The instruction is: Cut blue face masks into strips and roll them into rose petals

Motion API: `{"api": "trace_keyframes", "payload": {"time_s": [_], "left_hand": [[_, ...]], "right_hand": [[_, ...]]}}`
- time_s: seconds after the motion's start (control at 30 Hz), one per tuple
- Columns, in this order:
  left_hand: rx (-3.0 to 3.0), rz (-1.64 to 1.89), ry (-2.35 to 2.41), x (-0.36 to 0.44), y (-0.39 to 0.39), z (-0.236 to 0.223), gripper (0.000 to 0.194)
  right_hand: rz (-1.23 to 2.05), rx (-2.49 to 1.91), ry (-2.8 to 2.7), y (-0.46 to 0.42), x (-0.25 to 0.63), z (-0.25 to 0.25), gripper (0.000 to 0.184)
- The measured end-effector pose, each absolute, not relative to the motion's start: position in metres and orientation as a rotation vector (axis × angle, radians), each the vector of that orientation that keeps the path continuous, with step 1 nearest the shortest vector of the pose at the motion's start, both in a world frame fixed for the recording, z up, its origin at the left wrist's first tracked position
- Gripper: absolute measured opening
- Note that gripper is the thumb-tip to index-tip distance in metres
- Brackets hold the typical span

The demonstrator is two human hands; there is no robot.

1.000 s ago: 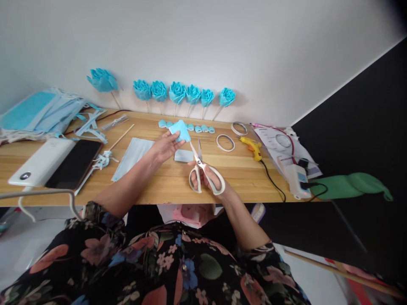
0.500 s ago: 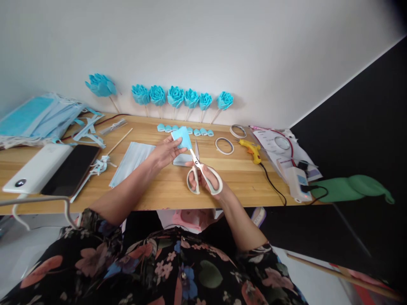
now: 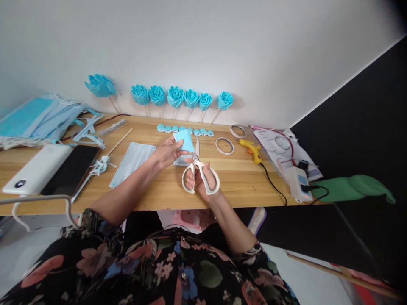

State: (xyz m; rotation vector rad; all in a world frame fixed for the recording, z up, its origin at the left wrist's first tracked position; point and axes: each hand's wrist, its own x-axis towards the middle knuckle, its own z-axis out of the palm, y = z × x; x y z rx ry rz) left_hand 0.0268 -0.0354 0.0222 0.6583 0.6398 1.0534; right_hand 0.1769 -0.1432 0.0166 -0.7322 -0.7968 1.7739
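Observation:
A small light-blue piece of face mask fabric point(image 3: 184, 140) is pinched between the thumb and fingers of my left hand point(image 3: 168, 153). My right hand point(image 3: 203, 180) has its thumb and fingers through the handles of white-handled scissors point(image 3: 196, 161). The scissor blades are parted, one by the lower right edge of the blue piece. Beneath my hands another pale mask piece point(image 3: 182, 161) lies on the table, partly hidden. Behind the held piece runs a row of small curled blue pieces point(image 3: 168, 128). A pleated mask sheet point(image 3: 133, 163) lies left of my left forearm.
Several blue fabric roses point(image 3: 176, 97) on sticks lean along the wall. At left lie a mask stack point(image 3: 41, 116), a power bank point(image 3: 36, 169) and a phone point(image 3: 70, 170). Tape rolls point(image 3: 224, 146), a yellow glue gun point(image 3: 251, 151) and a power strip point(image 3: 298, 184) are at right.
The scissor handles have spread apart and the right hand has shifted slightly left. The blue piece has turned and moved a little right and down in my left hand.

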Motion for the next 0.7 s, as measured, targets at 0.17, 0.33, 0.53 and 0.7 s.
{"api": "trace_keyframes", "payload": {"time_s": [0.17, 0.33, 0.53, 0.7], "left_hand": [[0.662, 1.047, 0.632, 0.028, -0.037, 0.024, 0.019], [0.676, 1.050, 0.609, 0.028, -0.037, 0.025, 0.022], [0.724, 1.058, 0.566, 0.026, -0.036, 0.023, 0.025], [0.743, 1.064, 0.577, 0.023, -0.032, 0.021, 0.031]], "right_hand": [[1.764, -0.735, -0.701, -0.149, 0.170, 0.021, 0.059], [1.759, -0.770, -0.661, -0.154, 0.168, 0.024, 0.061], [1.771, -0.781, -0.680, -0.158, 0.168, 0.026, 0.067], [1.780, -0.802, -0.681, -0.159, 0.169, 0.024, 0.068]]}}
